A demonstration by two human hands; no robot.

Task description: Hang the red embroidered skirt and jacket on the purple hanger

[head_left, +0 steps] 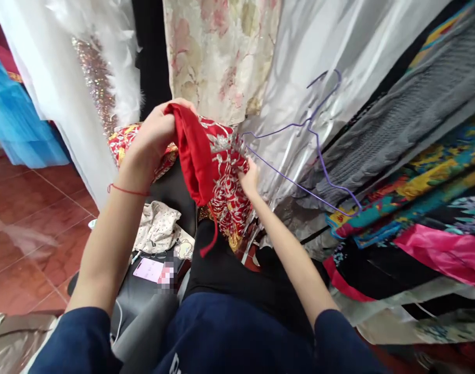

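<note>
Fingers of the left hand (159, 127) curl closed over a smooth, plain red cloth (193, 153), a thin red cord (214, 236) dangling below it. The right hand (250, 179) seems to pinch the edge of a red garment with silver scrolling embroidery (229, 200), bunched over the black-trousered lap (222, 270). Handling it well probably means gentle tension, sparing the raised stitching and avoiding snags on the purple wire hanger (318, 148) just beyond.

The single camera, head-mounted, looks forward and down from above and behind the left hand (157, 127) and right hand (250, 181). Both are near the lens, with the shirt (237, 332) behind them along the lower edge.
</note>
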